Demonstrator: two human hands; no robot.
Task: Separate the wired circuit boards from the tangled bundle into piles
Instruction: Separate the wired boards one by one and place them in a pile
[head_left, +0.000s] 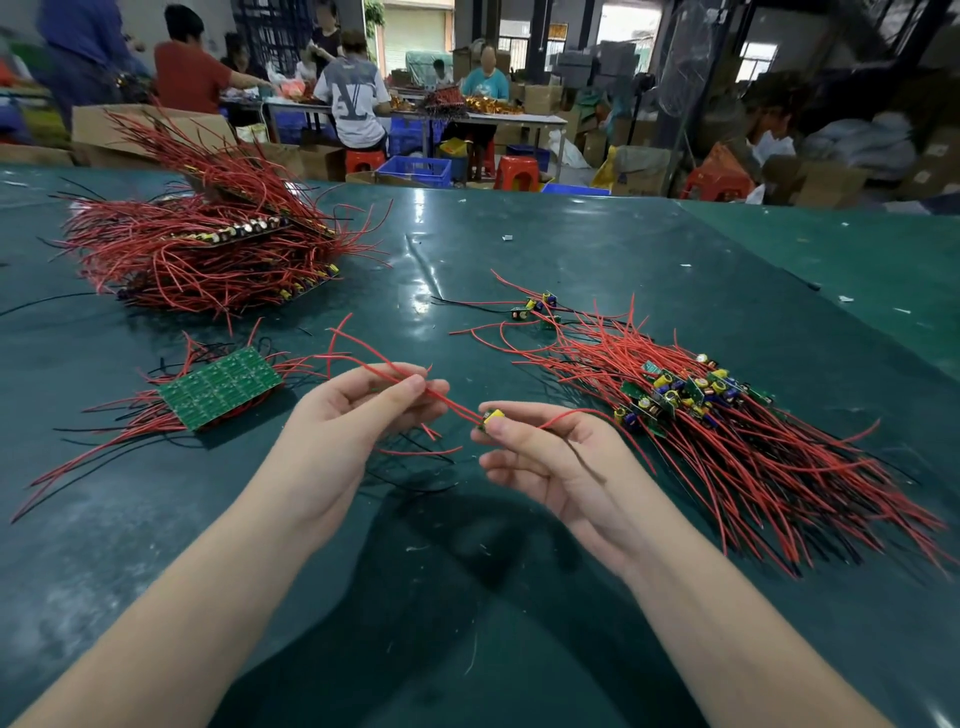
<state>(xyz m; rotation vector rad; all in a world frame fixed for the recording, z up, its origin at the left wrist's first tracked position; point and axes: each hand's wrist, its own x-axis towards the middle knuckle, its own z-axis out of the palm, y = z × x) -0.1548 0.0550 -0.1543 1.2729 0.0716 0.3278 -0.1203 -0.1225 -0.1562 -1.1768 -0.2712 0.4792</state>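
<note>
1. Red lead wire (441, 397) runs taut between your hands above the green table (519, 260); your left hand (353, 415) pinches it between thumb and fingers.
2. Your right hand (540, 447) pinches the small circuit board (491, 418) at thumb and forefinger, the other fingers loosely spread.
3. Risk: pulling harder may tear the lead from its solder joint.
4. Risk: loose wires beneath may snag and drag along.
5. Orientation: the wire's long axis slants from upper left to lower right; the board faces the sorted pile (691, 395) on the right.
</note>
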